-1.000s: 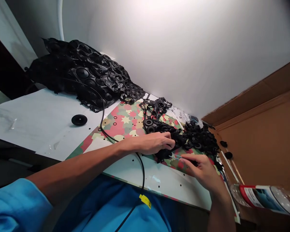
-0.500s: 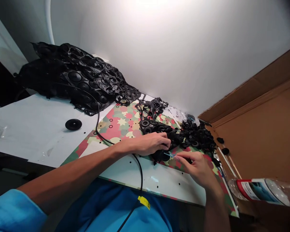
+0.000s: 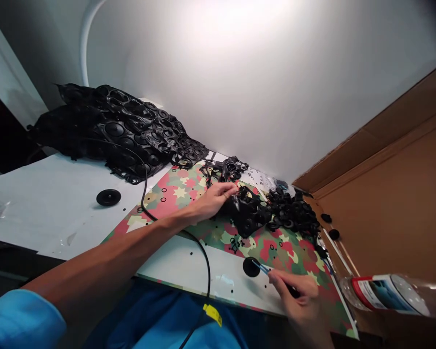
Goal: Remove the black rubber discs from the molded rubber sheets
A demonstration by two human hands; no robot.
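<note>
My right hand [image 3: 298, 293] is closed around thin bluish tweezers [image 3: 263, 268], pointing left. At their tips is a round black rubber disc [image 3: 250, 267], over the white strip along the table's front. Whether the disc is held up or rests on the surface, I cannot tell. Farther back, my left hand [image 3: 215, 199] pinches the edge of a crumpled black rubber sheet [image 3: 249, 218] with round moulded parts in it. Its fingertips partly hide the sheet's left end. Small black rings [image 3: 235, 244] lie just in front of the sheet.
A big heap of black moulded sheets [image 3: 131, 126] stands at the back left. One loose disc [image 3: 108, 197] lies on white paper. Black pieces are piled [image 3: 294, 211] at right, beside a cardboard box [image 3: 392, 184] and a plastic bottle [image 3: 381, 293]. A black cable [image 3: 207, 261] crosses the table.
My left hand has moved back and left with the sheet's edge. My right hand has come toward the front edge, and a black disc now shows at the tweezers' tips, apart from the sheet.
</note>
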